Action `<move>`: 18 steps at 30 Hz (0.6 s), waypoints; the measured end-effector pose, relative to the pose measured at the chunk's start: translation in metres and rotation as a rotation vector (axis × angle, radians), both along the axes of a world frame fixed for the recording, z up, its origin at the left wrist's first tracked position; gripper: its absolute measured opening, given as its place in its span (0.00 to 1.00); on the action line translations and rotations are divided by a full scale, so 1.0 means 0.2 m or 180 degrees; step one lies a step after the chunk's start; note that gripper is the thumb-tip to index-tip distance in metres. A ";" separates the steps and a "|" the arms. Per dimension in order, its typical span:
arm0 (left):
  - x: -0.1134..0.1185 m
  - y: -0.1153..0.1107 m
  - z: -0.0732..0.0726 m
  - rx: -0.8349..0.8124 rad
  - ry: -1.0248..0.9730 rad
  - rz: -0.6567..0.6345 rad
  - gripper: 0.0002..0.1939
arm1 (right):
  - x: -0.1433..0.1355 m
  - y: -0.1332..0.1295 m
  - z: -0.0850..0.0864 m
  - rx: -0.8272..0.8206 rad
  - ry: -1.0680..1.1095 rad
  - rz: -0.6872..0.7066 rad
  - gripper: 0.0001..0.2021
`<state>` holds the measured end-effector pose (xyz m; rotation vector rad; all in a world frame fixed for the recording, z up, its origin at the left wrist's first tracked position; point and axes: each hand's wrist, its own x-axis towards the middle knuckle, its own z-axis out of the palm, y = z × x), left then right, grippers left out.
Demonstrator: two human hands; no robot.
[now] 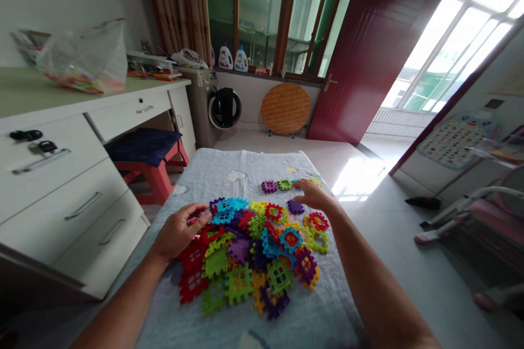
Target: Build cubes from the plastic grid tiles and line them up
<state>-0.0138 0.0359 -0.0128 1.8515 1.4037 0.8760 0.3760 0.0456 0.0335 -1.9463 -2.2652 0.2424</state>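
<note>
plastic tile pile (pixel 240 251) is spread on cloth (pixel 213 174); left hand (pixel 180 232) is curled at its left edge, grip can't be told. far-right tile row (pixel 284 185) is part-hidden by right hand (pixel 313 194), hold unclear; row could be skewed if cloth is dragged.

From my end I can see a glossy dark-red door (pixel 368 38) standing open beside brown-framed glass windows (pixel 262 16), a white drawered desk (pixel 45 174), and sunlight (pixel 360 174) on pale-grey flooring (pixel 385 240).

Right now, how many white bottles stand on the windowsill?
2: a purple-capped bottle nearer the curtain, a blue-capped bottle to its right. More may be hidden behind the curtain.
</note>
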 end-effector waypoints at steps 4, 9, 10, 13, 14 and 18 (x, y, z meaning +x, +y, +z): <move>0.01 0.00 0.00 0.0133 0.0217 0.0017 0.24 | -0.02 -0.20 -0.01 -0.0014 0.0240 0.0274 0.15; 0.02 0.01 -0.02 0.0298 0.0487 -0.0047 0.25 | -0.09 -0.37 0.01 -0.0274 0.0752 0.0477 0.10; 0.02 0.01 -0.02 0.0317 0.0516 -0.0050 0.25 | -0.10 -0.39 0.02 -0.0297 0.0864 0.0504 0.13; 0.03 0.00 -0.03 0.0307 0.0564 -0.0026 0.25 | -0.14 -0.44 0.00 -0.0280 0.1000 0.0673 0.23; 0.03 0.00 -0.02 0.0293 0.0560 -0.0012 0.25 | -0.15 -0.45 -0.01 -0.0287 0.0977 0.0718 0.25; 0.03 0.00 -0.02 0.0269 0.0514 0.0010 0.25 | -0.21 -0.44 -0.06 -0.0230 0.0819 0.0788 0.24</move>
